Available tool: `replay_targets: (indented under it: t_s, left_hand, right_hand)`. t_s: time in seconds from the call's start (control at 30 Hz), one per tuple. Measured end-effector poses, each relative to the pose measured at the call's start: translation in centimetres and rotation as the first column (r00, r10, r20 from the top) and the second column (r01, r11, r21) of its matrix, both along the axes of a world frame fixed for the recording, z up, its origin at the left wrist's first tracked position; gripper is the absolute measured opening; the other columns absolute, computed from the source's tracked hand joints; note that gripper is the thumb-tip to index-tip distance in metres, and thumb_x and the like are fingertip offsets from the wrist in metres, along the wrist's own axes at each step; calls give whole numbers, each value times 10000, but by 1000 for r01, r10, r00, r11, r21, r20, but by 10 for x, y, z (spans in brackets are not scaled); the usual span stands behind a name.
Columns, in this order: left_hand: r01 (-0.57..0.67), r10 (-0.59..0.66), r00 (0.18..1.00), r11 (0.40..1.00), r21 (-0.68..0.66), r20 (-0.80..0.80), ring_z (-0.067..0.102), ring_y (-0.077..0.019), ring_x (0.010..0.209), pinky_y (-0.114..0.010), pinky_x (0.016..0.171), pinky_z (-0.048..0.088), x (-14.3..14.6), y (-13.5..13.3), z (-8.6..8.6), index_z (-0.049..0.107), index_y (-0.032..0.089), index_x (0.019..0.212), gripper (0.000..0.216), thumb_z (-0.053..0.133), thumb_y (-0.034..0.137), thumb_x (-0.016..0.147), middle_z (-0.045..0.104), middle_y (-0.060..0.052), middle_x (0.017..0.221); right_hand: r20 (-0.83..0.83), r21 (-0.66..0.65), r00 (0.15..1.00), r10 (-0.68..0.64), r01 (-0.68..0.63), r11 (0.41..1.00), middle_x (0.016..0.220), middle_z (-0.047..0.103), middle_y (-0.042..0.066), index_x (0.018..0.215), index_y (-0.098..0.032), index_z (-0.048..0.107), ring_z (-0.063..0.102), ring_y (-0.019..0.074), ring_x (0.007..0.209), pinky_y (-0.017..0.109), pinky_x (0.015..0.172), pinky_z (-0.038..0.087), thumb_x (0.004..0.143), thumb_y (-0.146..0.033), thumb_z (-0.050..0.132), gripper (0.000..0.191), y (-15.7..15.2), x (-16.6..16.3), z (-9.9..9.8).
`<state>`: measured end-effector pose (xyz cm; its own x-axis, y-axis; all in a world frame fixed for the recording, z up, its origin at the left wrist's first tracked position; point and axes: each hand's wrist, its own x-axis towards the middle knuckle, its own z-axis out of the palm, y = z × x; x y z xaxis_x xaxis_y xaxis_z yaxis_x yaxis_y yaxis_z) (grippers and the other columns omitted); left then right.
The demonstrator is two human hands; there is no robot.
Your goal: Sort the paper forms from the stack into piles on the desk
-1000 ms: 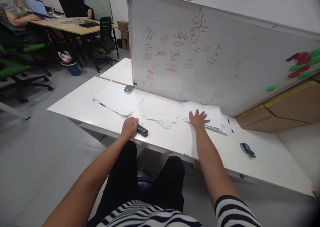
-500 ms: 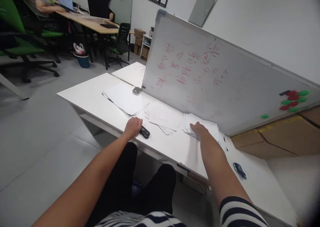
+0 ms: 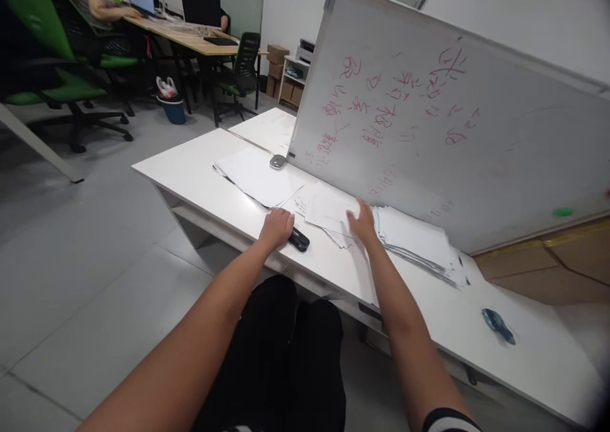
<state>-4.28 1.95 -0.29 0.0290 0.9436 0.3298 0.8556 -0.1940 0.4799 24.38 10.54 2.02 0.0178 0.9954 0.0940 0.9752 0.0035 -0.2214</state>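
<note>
My left hand (image 3: 276, 227) is closed over the near end of a black stapler (image 3: 300, 240) at the front edge of the white table (image 3: 190, 171). My right hand (image 3: 362, 221) lies with its fingers stretched out on paper, at the gap between a loose middle pile of sheets (image 3: 326, 209) and a thick fanned stack (image 3: 414, 238) to the right. A third, flatter stack of sheets (image 3: 260, 176) lies to the left.
A whiteboard (image 3: 429, 121) with red writing leans on the table behind the papers, a green magnet (image 3: 562, 212) on it. A small silver object (image 3: 277, 162) and a dark blue object (image 3: 498, 325) lie on the table. Cardboard (image 3: 548, 260) lies at right. Other people sit at a far desk (image 3: 190, 38) among green chairs.
My right hand has slid left from the top of the right stack to its left edge. The left hand stays on the stapler. The view has swung to the right.
</note>
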Motion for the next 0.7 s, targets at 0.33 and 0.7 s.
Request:
replay_targets:
  t_s: [0.33,0.7]
  left_hand:
    - [-10,11,1000,1000,15,-16,516,-225,906,-372,782,378,1,1,-1,574,183,800,367,284,341,958,598,-100,898]
    - [2,-2,1000,1000,16,-8,518,-204,846,-353,742,395,1,2,-1,522,200,722,380,260,330,964,585,-79,821]
  right_hand:
    - [83,-83,933,351,-344,935,1473,389,105,1354,-240,438,345,271,1345,430,1053,279,887,-641,357,620,-26,-56,-15]
    - [51,136,966,253,-258,956,1109,666,126,1057,-207,632,577,256,1061,396,899,341,982,-445,217,484,-41,-71,-20]
